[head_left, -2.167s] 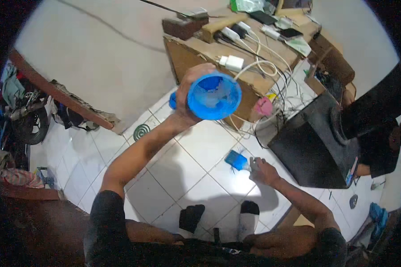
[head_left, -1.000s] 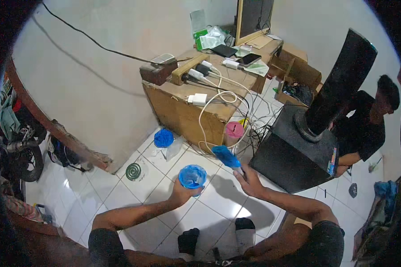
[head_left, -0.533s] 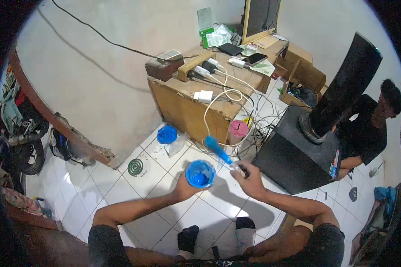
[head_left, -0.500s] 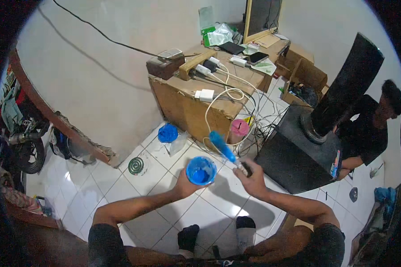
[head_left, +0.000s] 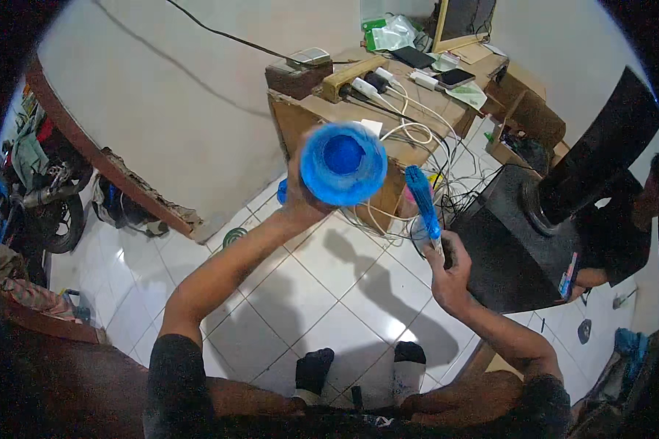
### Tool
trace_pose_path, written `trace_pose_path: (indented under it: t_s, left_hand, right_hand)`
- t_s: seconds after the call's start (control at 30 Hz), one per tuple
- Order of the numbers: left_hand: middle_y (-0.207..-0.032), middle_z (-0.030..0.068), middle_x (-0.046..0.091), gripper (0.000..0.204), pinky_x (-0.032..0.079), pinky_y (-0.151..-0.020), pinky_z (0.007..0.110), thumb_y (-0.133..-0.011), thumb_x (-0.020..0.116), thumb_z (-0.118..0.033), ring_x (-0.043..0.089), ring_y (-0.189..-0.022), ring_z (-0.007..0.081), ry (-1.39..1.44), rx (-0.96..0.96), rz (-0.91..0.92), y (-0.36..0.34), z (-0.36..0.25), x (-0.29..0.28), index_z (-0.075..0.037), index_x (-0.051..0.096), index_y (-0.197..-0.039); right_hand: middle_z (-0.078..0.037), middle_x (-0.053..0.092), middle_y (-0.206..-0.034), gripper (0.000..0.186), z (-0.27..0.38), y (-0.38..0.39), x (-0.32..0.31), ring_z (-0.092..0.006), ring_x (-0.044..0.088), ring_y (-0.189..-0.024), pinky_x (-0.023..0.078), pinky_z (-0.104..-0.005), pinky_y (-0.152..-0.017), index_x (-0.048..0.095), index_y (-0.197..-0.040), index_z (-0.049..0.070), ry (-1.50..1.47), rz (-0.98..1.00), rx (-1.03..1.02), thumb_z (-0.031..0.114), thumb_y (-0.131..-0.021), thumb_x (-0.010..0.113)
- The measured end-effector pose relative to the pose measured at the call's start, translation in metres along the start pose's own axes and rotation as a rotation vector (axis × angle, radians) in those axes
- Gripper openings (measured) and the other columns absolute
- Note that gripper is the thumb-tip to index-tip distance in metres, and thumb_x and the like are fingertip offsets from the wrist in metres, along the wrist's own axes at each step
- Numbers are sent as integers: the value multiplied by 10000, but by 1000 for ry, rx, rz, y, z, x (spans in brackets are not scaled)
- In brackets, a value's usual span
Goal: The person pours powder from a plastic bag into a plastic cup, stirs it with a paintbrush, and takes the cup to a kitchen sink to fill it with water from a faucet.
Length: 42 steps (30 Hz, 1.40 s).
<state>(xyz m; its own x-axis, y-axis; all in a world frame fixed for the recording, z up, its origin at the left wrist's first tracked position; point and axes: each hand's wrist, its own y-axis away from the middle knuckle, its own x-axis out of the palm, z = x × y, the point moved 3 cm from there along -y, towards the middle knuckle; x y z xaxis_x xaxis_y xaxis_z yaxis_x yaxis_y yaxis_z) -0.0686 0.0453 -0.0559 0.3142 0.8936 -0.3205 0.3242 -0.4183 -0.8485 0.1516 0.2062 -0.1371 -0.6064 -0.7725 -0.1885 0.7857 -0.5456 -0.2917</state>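
Note:
My left hand [head_left: 300, 194] is closed around a blue-smeared tub [head_left: 370, 179], held up with its mouth facing me. Dark blue paint [head_left: 344, 154] shows at the bottom of it. My right hand [head_left: 450, 278] grips a paintbrush [head_left: 423, 205] by the handle, its bristles coated in blue and pointing up and away. Brush and tub are apart. Beyond my left wrist, a blue round thing [head_left: 282, 192] on the floor is mostly hidden. A large black box [head_left: 490, 252] with a tall curved black panel [head_left: 600, 146] stands right of the brush.
Ahead is a wooden cabinet [head_left: 454, 110] with a power strip [head_left: 355, 77], chargers and a phone [head_left: 455, 78]; cables [head_left: 458, 157] hang down its side. A green coil [head_left: 234, 236] lies on the tiles. Another person's arm [head_left: 592, 278] is beside the black box. A motorcycle [head_left: 58, 212] is far left.
My left hand has raised the tub toward me and tilted its mouth into view. The brush has moved right and away from the tub. The view has shifted slightly.

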Motion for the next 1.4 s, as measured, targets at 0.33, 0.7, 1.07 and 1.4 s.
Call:
trace_pose_path:
  t_s: [0.33,0.7,1.07,1.4]
  left_hand:
    - [-992,165,628,573,538,-805,438,-800,622,-449,651,-867,272,890,-818,4,-17,7,-15,7,509,-1129]
    - [-868,141,635,510,566,-664,363,-812,628,-445,660,-718,231,990,-915,-5,-12,-2,-13,-8,544,-1060]
    - [-1054,153,608,602,488,-899,405,-837,569,-488,610,-977,249,754,-905,-52,-3,8,-22,-9,476,-1190]
    - [-1020,107,602,462,508,-813,355,-821,634,-350,604,-934,204,672,-710,-191,-32,2,-57,-30,524,-1136]
  right_hand:
    - [-49,591,-835,216,9,0,3,-101,524,-781,435,-262,-703,578,-1040,-26,12,26,35,95,-863,606]
    - [-69,622,-682,238,81,-61,-17,-93,563,-572,459,-260,-534,610,-1012,33,247,149,-445,98,-797,690]
    - [-96,659,-754,260,94,-69,-10,-97,589,-615,458,-253,-550,623,-1025,-9,342,314,-498,117,-807,688]
    - [-167,658,-751,222,53,-43,-14,-234,681,-722,513,-342,-631,610,-1009,29,343,201,-204,137,-819,647]
